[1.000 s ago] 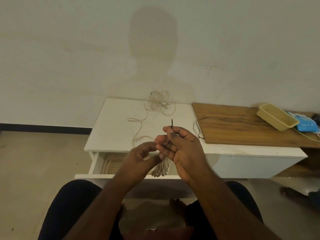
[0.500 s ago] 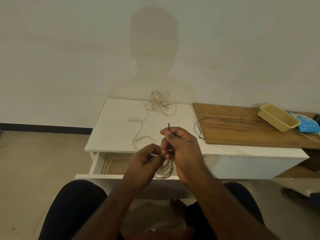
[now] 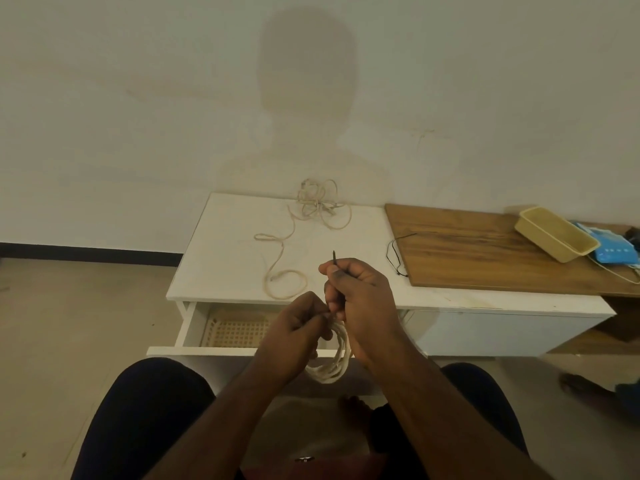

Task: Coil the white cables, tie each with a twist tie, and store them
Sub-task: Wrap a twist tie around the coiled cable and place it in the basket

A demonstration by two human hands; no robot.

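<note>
Between hands, coiled cable [image 3: 330, 362] half hidden; twist tie [image 3: 335, 262] seemingly pinched.

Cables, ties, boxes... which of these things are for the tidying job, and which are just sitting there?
For the job:
- coiled white cable, held in both hands
- twist tie, pinched by the right hand
- left hand, gripping the coil
- loose white cables on the white table
- open drawer with a basket

Just lying about:
- wooden board
- yellow tray
- blue device
- thin black cord
</note>
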